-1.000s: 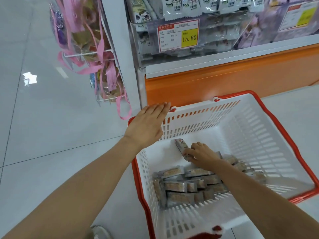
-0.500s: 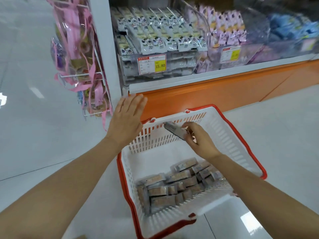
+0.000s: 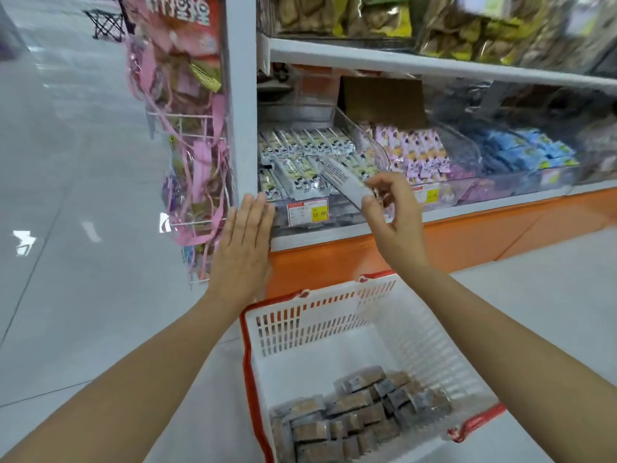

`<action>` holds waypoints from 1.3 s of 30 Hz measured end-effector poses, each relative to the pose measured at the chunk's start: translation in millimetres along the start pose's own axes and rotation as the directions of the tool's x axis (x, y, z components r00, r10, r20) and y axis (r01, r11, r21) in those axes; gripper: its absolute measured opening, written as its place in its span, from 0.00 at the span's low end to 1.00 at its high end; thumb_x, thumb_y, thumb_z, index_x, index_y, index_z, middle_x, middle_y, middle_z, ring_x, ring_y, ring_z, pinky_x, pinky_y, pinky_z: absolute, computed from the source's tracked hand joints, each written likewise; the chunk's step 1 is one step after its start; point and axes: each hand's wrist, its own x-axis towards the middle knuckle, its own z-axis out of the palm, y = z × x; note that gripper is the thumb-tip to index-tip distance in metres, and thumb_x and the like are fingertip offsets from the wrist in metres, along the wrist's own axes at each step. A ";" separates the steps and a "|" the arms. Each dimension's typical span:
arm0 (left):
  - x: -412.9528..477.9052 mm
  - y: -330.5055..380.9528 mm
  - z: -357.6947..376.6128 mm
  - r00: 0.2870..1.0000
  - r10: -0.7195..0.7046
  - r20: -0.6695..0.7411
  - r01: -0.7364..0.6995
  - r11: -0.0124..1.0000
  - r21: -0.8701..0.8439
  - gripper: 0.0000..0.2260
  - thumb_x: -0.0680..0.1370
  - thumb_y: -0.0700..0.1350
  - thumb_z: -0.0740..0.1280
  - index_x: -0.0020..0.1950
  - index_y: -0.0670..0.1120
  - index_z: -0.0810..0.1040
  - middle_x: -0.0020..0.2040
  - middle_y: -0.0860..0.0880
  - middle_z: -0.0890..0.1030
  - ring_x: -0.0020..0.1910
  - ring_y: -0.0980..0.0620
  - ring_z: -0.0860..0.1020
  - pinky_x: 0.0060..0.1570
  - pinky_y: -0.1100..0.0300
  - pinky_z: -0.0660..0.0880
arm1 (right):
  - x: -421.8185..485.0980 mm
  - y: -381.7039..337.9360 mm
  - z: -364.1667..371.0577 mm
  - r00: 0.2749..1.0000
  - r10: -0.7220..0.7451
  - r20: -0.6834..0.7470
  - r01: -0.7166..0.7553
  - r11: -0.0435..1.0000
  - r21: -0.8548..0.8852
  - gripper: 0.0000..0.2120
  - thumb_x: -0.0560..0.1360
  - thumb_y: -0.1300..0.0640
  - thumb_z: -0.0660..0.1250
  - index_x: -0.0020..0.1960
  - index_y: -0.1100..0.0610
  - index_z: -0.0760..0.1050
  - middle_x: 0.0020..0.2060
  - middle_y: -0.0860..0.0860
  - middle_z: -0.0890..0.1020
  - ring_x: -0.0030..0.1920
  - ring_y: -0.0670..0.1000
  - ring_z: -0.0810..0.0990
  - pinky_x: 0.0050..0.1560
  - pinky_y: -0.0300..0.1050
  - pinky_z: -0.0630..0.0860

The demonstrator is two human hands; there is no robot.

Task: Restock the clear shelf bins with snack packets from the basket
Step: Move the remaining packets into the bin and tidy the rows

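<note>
**Step in hand:** placement of one packet. A long silver-white foil snack packet (image 3: 344, 177) is pinched by its near end between the thumb and fingertips of the right hand (image 3: 397, 225). It is held slanted just above the front of the clear plastic shelf bin (image 3: 344, 213) that bears a red-and-yellow price label (image 3: 307, 212). The packet has not yet been laid down. The left hand (image 3: 243, 248) is held flat, fingers straight and pressed together, with its fingertips at the bin's left front corner. Whether contact is made cannot be told.

**Next move:** the bin is judged well stocked with rows of white packets. The held packet would need to be lowered flat onto the front row, aligned with its neighbours, and released.

**Supply:** below and in front of the bin, a white slotted plastic basket with a red rim (image 3: 248, 362) stands on the floor. Brown-wrapped packets (image 3: 360, 412) are massed at its near end, so much stock is judged outstanding.

**Surroundings:**
- Pale glossy floor tiles (image 3: 83, 162) lie left of the bin, and an orange plinth (image 3: 467, 235) lies directly beneath it.
- A white upright post (image 3: 240, 95) stands at the bin's left, with pink-ribboned bags (image 3: 190, 145) hung beyond it.
- To the bin's right a second clear bin of lilac packets (image 3: 420, 152) is noted.
- Above the bin is a white shelf (image 3: 434, 65) carrying bagged snacks.
</note>
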 end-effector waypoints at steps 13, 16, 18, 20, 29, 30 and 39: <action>6.8 -14.6 -1.0 0.996 0.014 0.087 -0.022 0.996 0.087 0.41 0.73 0.43 0.67 0.80 0.38 0.47 0.80 0.40 0.47 0.79 0.42 0.46 0.77 0.44 0.46 | 41.7 -24.5 115.3 0.993 -0.063 0.100 0.089 0.959 -0.271 0.07 0.77 0.51 0.66 0.50 0.53 0.77 0.41 0.47 0.72 0.45 0.49 0.70 0.48 0.49 0.70; 5.7 -17.4 1.3 0.996 0.032 0.079 -0.038 0.996 0.076 0.41 0.73 0.43 0.67 0.80 0.38 0.48 0.80 0.40 0.47 0.79 0.42 0.46 0.77 0.43 0.48 | 42.7 -21.1 120.9 0.992 -0.035 0.124 0.071 0.950 -0.303 0.11 0.77 0.46 0.65 0.50 0.51 0.80 0.43 0.49 0.73 0.49 0.51 0.71 0.52 0.48 0.67; 5.6 -18.6 0.8 0.995 0.039 0.088 -0.046 0.996 0.080 0.41 0.73 0.44 0.66 0.80 0.38 0.47 0.80 0.40 0.46 0.79 0.42 0.46 0.77 0.43 0.47 | 42.4 -18.9 120.8 0.990 -0.027 0.141 0.068 0.952 -0.298 0.13 0.78 0.46 0.62 0.52 0.51 0.82 0.45 0.50 0.73 0.50 0.52 0.71 0.54 0.50 0.67; 5.6 -18.8 0.2 0.995 0.038 0.096 -0.046 0.996 0.081 0.41 0.72 0.44 0.64 0.80 0.38 0.47 0.80 0.41 0.46 0.79 0.43 0.45 0.77 0.43 0.47 | 41.8 -16.2 119.2 0.988 -0.035 0.148 0.074 0.961 -0.267 0.11 0.78 0.50 0.63 0.54 0.51 0.82 0.44 0.50 0.74 0.49 0.52 0.71 0.54 0.51 0.68; -4.7 -3.1 4.6 0.976 0.204 -0.079 -0.211 0.974 -0.080 0.31 0.72 0.38 0.59 0.76 0.39 0.61 0.71 0.43 0.63 0.71 0.42 0.63 0.73 0.45 0.59 | 6.5 4.9 77.8 0.985 -0.125 0.120 0.138 0.984 -0.110 0.10 0.78 0.58 0.61 0.56 0.57 0.79 0.48 0.50 0.78 0.51 0.48 0.74 0.52 0.53 0.72; -6.5 2.6 5.8 0.959 0.269 -0.085 -0.276 0.957 -0.090 0.29 0.72 0.39 0.57 0.74 0.40 0.63 0.69 0.43 0.65 0.69 0.43 0.64 0.73 0.46 0.60 | -1.5 12.1 70.3 0.987 -0.110 0.117 0.122 0.987 -0.101 0.10 0.79 0.58 0.61 0.55 0.57 0.79 0.47 0.50 0.78 0.50 0.49 0.75 0.51 0.54 0.73; -15.7 53.1 43.3 0.771 0.414 0.485 -0.363 0.910 -0.200 0.30 0.80 0.46 0.61 0.80 0.46 0.54 0.80 0.45 0.53 0.79 0.46 0.52 0.76 0.50 0.45 | -111.0 109.9 28.4 0.914 0.240 0.327 -0.157 0.952 -0.261 0.11 0.76 0.61 0.63 0.57 0.55 0.79 0.44 0.50 0.78 0.43 0.51 0.77 0.45 0.52 0.75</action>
